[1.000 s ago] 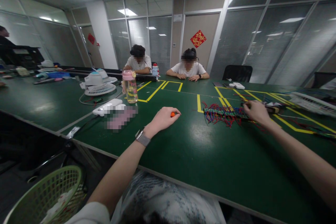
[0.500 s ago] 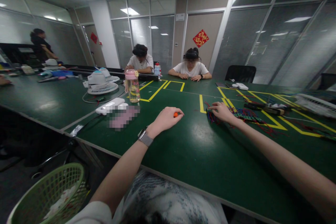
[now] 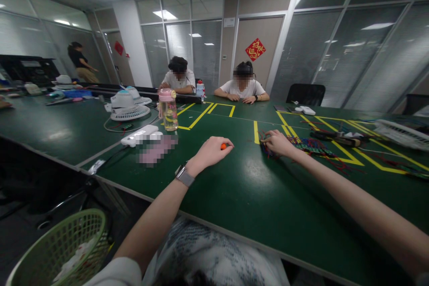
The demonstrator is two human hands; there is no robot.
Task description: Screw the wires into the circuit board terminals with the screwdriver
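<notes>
My left hand point(image 3: 212, 154) rests above the near part of the green table, fingers curled closed. A small round orange piece point(image 3: 224, 146) pokes out between them; the rest of this object is hidden in the palm. Farther right, my right hand point(image 3: 277, 142) reaches to the left end of a row of small circuit boards point(image 3: 310, 145) with red and blue wires. Its fingers are bent together at the endmost board and wires, whose grip is partly covered by the fingers. A watch point(image 3: 184, 176) sits on my left wrist.
A pink-lidded bottle point(image 3: 168, 111), a white power strip point(image 3: 142, 135) and white fans point(image 3: 129, 106) stand left. Yellow tape point(image 3: 256, 132) marks the table point(image 3: 231, 201). A green basket point(image 3: 90, 223) is below the edge. Two people point(image 3: 241, 85) sit opposite.
My right hand has shifted very slightly, its fingers still at the board's wires. The left hand keeps its grip. A standing person at the far left has moved right.
</notes>
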